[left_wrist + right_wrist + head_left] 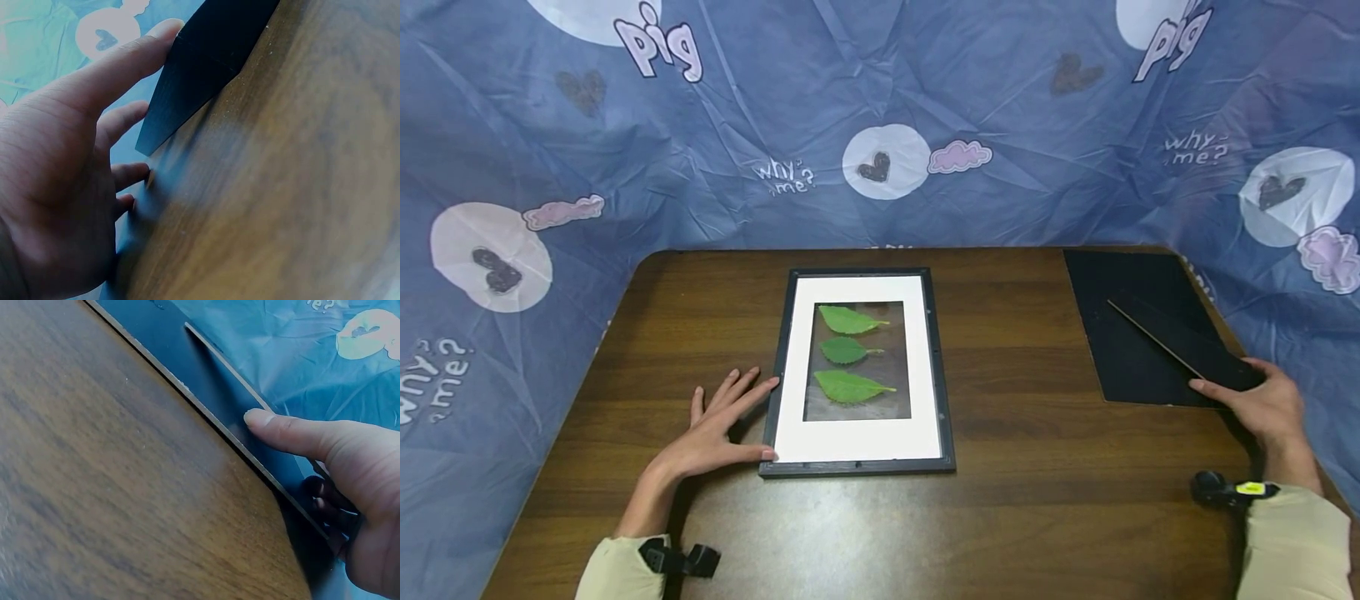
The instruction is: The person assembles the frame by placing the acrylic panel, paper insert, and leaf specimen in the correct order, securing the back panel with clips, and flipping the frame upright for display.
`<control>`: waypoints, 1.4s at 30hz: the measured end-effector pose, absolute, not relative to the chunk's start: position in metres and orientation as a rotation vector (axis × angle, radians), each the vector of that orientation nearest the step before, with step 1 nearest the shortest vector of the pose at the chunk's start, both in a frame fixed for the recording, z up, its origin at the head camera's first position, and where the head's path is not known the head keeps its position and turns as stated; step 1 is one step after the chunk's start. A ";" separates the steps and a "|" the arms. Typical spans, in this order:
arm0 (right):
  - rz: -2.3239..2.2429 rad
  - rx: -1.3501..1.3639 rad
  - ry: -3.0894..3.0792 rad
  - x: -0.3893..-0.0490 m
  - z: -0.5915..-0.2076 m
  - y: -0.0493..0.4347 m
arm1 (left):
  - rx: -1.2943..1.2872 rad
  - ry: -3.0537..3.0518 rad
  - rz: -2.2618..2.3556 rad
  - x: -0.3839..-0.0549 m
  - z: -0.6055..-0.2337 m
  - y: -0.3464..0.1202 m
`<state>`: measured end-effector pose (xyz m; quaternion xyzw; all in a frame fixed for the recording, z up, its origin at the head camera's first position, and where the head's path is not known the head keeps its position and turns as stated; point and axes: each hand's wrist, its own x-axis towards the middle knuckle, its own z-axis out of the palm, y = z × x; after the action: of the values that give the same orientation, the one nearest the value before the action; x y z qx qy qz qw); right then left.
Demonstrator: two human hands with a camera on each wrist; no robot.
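1. The picture frame (pixel 857 468) lies flat on the bench (pixel 1037 500), in front of the person, its white mat (pixel 857 442) surrounding three green leaves (pixel 847 387) in a grey window.
2. The left hand (pixel 711 437) touches the frame's left border with thumb and forefinger, its fingers spread wide and fairly straight, not wrapped round it.
3. At the bench's far right lies a black board (pixel 1127 358), with a narrow black flap (pixel 1195 346) slanting up from it.
4. The right hand (pixel 1262 408) grips the flap's near end, thumb on one side, fingers curled on the other; exactly how the fingertips meet the board beneath is hidden.
5. The board and flap look thin, light and stiff; a pinch at the flap's broad end seems enough, but forcing it sideways could strain any joint with the board.
6. The frame looks rigid and fairly light. Its slim borders are the sensible hold, best taken on opposite sides; the leaves look delicate, and whether glass covers them I cannot tell.
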<state>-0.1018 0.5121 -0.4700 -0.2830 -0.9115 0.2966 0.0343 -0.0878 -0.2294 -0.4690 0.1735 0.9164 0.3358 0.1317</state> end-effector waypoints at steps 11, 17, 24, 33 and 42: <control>0.870 -0.944 -2.792 -0.103 -0.457 0.508 | 0.501 2.663 0.972 -0.088 -0.469 -0.229; 0.858 -0.930 -2.838 -0.101 -0.453 0.508 | 0.499 2.664 0.971 -0.088 -0.468 -0.228; 0.868 -0.905 -2.869 -0.101 -0.450 0.507 | 0.486 2.658 0.971 -0.088 -0.468 -0.228; 0.877 -0.893 -2.946 -0.103 -0.442 0.508 | 0.497 2.650 0.993 -0.087 -0.469 -0.229; 0.987 -0.936 -2.952 -0.106 -0.433 0.506 | 0.501 2.652 1.001 -0.087 -0.468 -0.229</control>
<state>-0.1061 0.5065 -0.4328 -0.2876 -0.9069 0.3033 -0.0544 -0.0869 -0.2286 -0.4680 0.1726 0.9134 0.3447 0.1309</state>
